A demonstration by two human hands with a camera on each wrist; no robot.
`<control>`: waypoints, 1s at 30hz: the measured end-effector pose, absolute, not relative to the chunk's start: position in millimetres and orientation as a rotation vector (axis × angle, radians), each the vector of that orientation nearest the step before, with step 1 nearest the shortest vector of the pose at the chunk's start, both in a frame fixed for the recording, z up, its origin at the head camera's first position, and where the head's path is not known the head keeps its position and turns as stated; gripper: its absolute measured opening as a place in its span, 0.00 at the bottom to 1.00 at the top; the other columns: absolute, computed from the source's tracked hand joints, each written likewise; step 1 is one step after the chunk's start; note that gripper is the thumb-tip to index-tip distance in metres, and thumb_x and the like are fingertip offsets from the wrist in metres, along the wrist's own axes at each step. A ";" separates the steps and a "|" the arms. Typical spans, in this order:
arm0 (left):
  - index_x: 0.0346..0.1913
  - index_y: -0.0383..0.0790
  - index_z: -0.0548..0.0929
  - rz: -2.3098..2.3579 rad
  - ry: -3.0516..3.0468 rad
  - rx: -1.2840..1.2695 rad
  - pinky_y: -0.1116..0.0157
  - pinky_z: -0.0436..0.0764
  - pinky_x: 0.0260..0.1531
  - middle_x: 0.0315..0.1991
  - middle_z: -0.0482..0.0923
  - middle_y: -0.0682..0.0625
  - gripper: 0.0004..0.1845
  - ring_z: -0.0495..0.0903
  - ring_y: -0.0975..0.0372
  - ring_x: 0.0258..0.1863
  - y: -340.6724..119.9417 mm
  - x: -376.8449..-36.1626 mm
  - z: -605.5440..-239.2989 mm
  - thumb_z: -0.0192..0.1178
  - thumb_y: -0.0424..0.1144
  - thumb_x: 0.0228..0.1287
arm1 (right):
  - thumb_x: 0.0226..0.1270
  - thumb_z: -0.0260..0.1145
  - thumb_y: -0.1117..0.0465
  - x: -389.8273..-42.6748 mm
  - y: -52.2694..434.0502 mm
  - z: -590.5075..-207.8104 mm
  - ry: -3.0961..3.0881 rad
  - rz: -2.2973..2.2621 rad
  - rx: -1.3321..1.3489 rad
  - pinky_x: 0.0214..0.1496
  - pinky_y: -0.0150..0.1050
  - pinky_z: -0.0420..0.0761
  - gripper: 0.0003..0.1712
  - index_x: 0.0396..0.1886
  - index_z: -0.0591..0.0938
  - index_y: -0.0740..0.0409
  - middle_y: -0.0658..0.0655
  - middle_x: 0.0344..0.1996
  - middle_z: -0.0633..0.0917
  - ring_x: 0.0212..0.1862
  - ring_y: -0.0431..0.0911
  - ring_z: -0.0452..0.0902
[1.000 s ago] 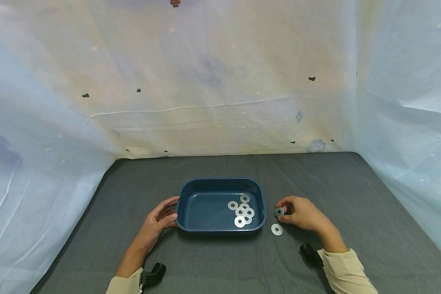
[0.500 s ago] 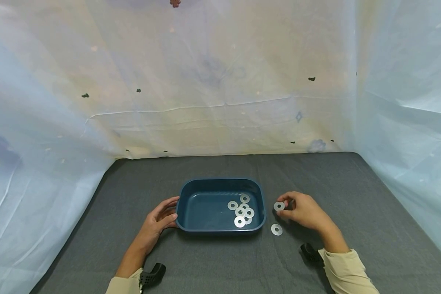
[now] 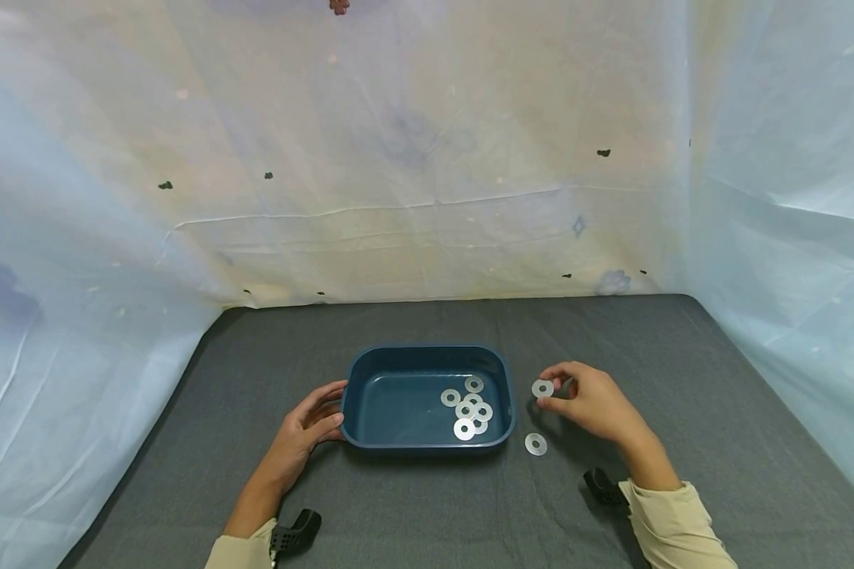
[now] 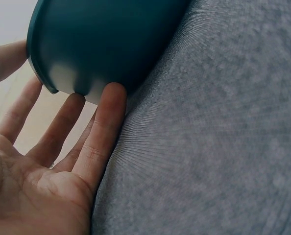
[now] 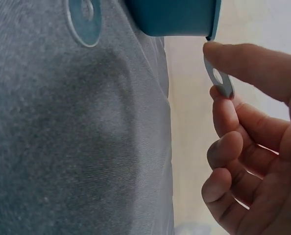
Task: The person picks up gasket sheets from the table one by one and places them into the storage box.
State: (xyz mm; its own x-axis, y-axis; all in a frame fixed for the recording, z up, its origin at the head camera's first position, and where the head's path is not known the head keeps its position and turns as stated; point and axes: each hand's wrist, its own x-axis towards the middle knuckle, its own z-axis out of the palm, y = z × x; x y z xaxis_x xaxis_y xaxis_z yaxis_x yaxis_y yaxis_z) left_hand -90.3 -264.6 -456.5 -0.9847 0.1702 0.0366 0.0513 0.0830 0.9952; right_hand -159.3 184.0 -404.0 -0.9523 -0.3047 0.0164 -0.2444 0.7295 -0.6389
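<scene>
Currently the right hand [image 3: 592, 405] pinches a flat round metal washer [image 3: 542, 388] beside the dark teal plastic tray [image 3: 360, 370]; left hand [image 3: 306, 427] fingers [image 4: 102, 131] rest straight against its wall.

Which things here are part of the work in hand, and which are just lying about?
In the work:
- right hand pinching a washer above the cloth
- blue tray, holding several washers
- left hand resting against the tray's left end
- loose washer on the cloth beside the tray

Lying about:
- grey cloth
- pale sheet backdrop
</scene>
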 end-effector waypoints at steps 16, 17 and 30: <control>0.74 0.36 0.63 2.065 2.231 0.258 0.63 0.85 0.46 0.68 0.65 0.33 0.28 0.79 0.68 0.57 -265.4 -90.4 -457.2 0.54 0.33 0.74 | 0.60 0.75 0.53 -156.2 183.9 -393.2 2.910 -1.058 -0.422 0.25 0.33 0.67 0.20 0.49 0.84 0.54 0.53 0.36 0.80 0.27 0.40 0.67; 0.74 0.36 0.63 2.065 2.228 0.267 0.63 0.85 0.46 0.68 0.65 0.33 0.28 0.79 0.68 0.57 -265.5 -90.4 -457.4 0.54 0.33 0.75 | 0.60 0.75 0.52 -156.0 184.0 -393.1 2.916 -1.059 -0.425 0.25 0.33 0.67 0.20 0.49 0.84 0.54 0.53 0.36 0.80 0.27 0.40 0.67; 0.74 0.36 0.62 2.058 2.225 0.271 0.62 0.85 0.46 0.68 0.65 0.34 0.28 0.79 0.67 0.58 -265.0 -89.6 -455.6 0.54 0.34 0.75 | 0.61 0.74 0.53 -154.3 185.9 -389.3 2.956 -1.060 -0.403 0.27 0.34 0.68 0.19 0.50 0.83 0.53 0.55 0.37 0.81 0.28 0.41 0.68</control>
